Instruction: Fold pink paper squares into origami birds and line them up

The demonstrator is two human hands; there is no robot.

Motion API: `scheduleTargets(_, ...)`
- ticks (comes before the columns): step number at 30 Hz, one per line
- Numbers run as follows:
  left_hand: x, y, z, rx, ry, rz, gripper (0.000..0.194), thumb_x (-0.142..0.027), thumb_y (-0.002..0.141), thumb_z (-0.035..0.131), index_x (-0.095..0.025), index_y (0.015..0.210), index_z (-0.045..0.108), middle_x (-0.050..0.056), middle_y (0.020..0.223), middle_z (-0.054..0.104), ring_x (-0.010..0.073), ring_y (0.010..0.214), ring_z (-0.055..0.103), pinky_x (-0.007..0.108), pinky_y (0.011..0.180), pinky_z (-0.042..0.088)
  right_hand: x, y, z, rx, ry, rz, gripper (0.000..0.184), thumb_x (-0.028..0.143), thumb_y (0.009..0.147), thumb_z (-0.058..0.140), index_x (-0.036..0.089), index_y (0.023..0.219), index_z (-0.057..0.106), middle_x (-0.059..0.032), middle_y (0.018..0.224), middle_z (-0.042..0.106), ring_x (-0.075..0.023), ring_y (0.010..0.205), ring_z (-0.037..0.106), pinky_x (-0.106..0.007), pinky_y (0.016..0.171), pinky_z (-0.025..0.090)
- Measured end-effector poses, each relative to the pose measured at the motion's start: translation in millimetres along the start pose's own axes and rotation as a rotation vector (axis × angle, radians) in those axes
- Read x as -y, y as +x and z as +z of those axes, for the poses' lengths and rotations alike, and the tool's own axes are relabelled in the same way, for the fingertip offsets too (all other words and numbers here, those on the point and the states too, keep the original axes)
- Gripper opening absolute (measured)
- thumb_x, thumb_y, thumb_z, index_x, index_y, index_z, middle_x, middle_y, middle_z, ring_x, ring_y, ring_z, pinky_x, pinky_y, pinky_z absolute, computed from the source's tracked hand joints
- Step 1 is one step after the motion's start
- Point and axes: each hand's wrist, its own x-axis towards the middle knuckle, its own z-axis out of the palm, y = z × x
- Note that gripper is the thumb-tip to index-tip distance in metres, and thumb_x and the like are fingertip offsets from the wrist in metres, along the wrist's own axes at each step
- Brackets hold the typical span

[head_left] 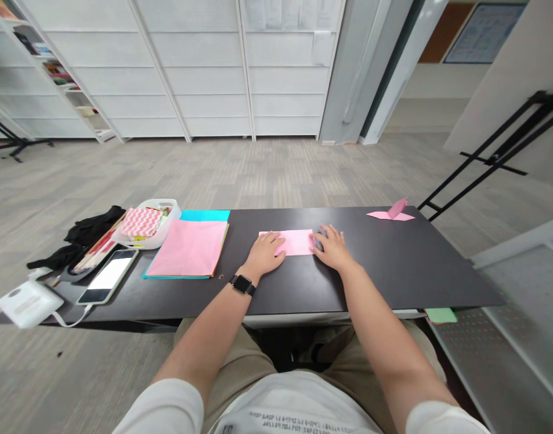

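A pink sheet of paper (297, 242), a wide rectangle that looks folded, lies flat on the dark table in front of me. My left hand (263, 253) rests open over its left end, fingers stretched out and thumb near the lower edge. At the right end, my right hand (332, 248) is open, with its thumb and forefinger touching the paper's edge and the other fingers spread over the table. Part of the paper's left end is hidden under my left hand. A black watch (242, 284) is on my left wrist.
Left of my hands lies a stack of coloured paper (190, 247), pink on top. Beyond it are a white basket (156, 242), a phone (108, 277) cabled to a white device (29, 303), and black cloth (93, 228). A folded pink paper figure (396, 211) sits at the far right.
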Motion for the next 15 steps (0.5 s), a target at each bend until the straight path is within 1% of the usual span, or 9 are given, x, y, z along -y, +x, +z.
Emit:
scheduleTargets(1, 0.4, 0.2, 0.6, -0.002, -0.003, 0.0, 0.042, -0.037, 0.097, 0.063, -0.023, 0.137, 0.07, 0.01, 0.151, 0.062, 0.0299, 0.143, 0.054, 0.05, 0.127, 0.039, -9.0, 0.3, -2.3, -0.008, 0.011, 0.031, 0.048, 0.04, 0.095, 0.068, 0.033, 0.142, 0.066, -0.0117, 0.166, 0.041, -0.0413, 0.157, 0.028, -0.072, 0.123, 0.023)
scheduleTargets(2, 0.7, 0.4, 1.1, -0.004, -0.004, 0.001, 0.042, -0.036, 0.097, 0.063, -0.024, 0.136, 0.07, 0.01, 0.151, 0.062, 0.0297, 0.142, 0.054, 0.051, 0.127, 0.039, -16.3, 1.1, -4.4, -0.029, 0.031, 0.056, 0.046, 0.037, 0.094, 0.067, 0.033, 0.14, 0.066, -0.0111, 0.165, 0.043, -0.0403, 0.156, 0.031, -0.072, 0.123, 0.023)
scheduleTargets(4, 1.1, 1.1, 1.8, -0.009, -0.004, 0.004, 0.04, -0.037, 0.097, 0.062, -0.025, 0.135, 0.071, 0.01, 0.15, 0.063, 0.0296, 0.142, 0.055, 0.051, 0.127, 0.04, -23.1, 4.3, -7.8, -0.113, 0.089, 0.082, 0.041, 0.032, 0.096, 0.062, 0.031, 0.136, 0.069, -0.011, 0.157, 0.052, -0.0362, 0.149, 0.042, -0.068, 0.123, 0.029)
scheduleTargets(6, 1.3, 1.9, 1.9, -0.016, -0.004, 0.004, 0.04, -0.04, 0.098, 0.062, -0.024, 0.133, 0.072, 0.01, 0.148, 0.064, 0.0302, 0.141, 0.056, 0.051, 0.126, 0.04, -17.9, 8.6, -9.3, -0.227, 0.151, 0.059, 0.037, 0.03, 0.099, 0.056, 0.027, 0.133, 0.071, -0.0123, 0.145, 0.062, -0.0314, 0.137, 0.054, -0.058, 0.121, 0.038)
scheduleTargets(7, 1.2, 2.2, 1.9, -0.018, -0.007, 0.003, 0.04, -0.043, 0.098, 0.062, -0.024, 0.132, 0.072, 0.01, 0.147, 0.064, 0.0305, 0.14, 0.056, 0.052, 0.126, 0.041, -11.1, 10.6, -9.1, -0.269, 0.168, 0.027, 0.036, 0.029, 0.101, 0.053, 0.026, 0.132, 0.072, -0.0126, 0.139, 0.065, -0.0302, 0.134, 0.056, -0.054, 0.119, 0.041)
scheduleTargets(8, 1.1, 2.4, 1.7, -0.019, -0.011, 0.001, 0.04, -0.045, 0.098, 0.063, -0.025, 0.132, 0.072, 0.01, 0.147, 0.065, 0.0308, 0.14, 0.056, 0.052, 0.126, 0.041, -2.2, 12.4, -8.1, -0.273, 0.175, -0.02, 0.035, 0.03, 0.101, 0.053, 0.026, 0.13, 0.073, -0.0126, 0.135, 0.068, -0.0301, 0.131, 0.057, -0.052, 0.117, 0.042)
scheduleTargets(10, 0.6, 2.6, 1.5, -0.018, -0.023, -0.001, 0.041, -0.046, 0.098, 0.064, -0.026, 0.132, 0.072, 0.01, 0.147, 0.065, 0.0309, 0.14, 0.056, 0.052, 0.125, 0.041, 18.2, 14.6, -4.1, -0.215, 0.161, -0.133, 0.033, 0.033, 0.103, 0.055, 0.028, 0.128, 0.075, -0.0108, 0.131, 0.07, -0.0291, 0.128, 0.058, -0.05, 0.116, 0.041)
scheduleTargets(12, -0.3, 2.4, 1.3, -0.015, -0.031, -0.005, 0.041, -0.044, 0.097, 0.065, -0.026, 0.133, 0.071, 0.01, 0.148, 0.064, 0.0307, 0.141, 0.056, 0.052, 0.125, 0.041, 35.8, 14.9, 1.6, -0.122, 0.123, -0.227, 0.03, 0.036, 0.102, 0.06, 0.031, 0.127, 0.076, -0.0087, 0.134, 0.07, -0.0281, 0.131, 0.057, -0.051, 0.12, 0.036)
scheduleTargets(15, -1.9, 1.3, 0.6, -0.005, -0.03, -0.023, 0.041, -0.042, 0.098, 0.064, -0.027, 0.135, 0.07, 0.01, 0.15, 0.063, 0.0308, 0.142, 0.055, 0.055, 0.127, 0.036, 47.7, 13.8, 9.2, -0.028, 0.087, -0.252, 0.026, 0.039, 0.101, 0.065, 0.034, 0.124, 0.077, -0.0065, 0.135, 0.071, -0.0276, 0.129, 0.058, -0.056, 0.123, 0.028)
